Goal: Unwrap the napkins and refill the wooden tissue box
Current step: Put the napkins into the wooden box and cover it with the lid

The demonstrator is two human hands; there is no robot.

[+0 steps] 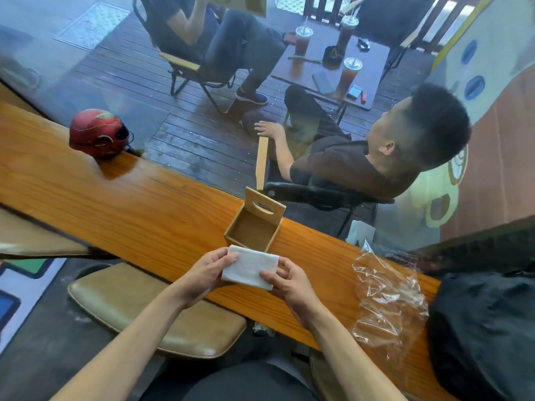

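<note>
- Left hand [207,273]: fingers curled, thumb on top, pinching the left edge of the white napkin stack [249,267].
- Right hand [289,282]: fingers bent, gripping the stack's right edge.
- Stack held just above the wooden counter [130,209], directly before the open wooden tissue box [253,227], lid up.
- Clear plastic wrapper [388,299] lying crumpled to the right, apart from both hands.

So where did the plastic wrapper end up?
The plastic wrapper lies empty on the wooden counter, right of both hands, beside a black bag.

White napkin stack [249,267] (bare, seemingly folded) just beside open, empty wooden box [252,230].
</note>
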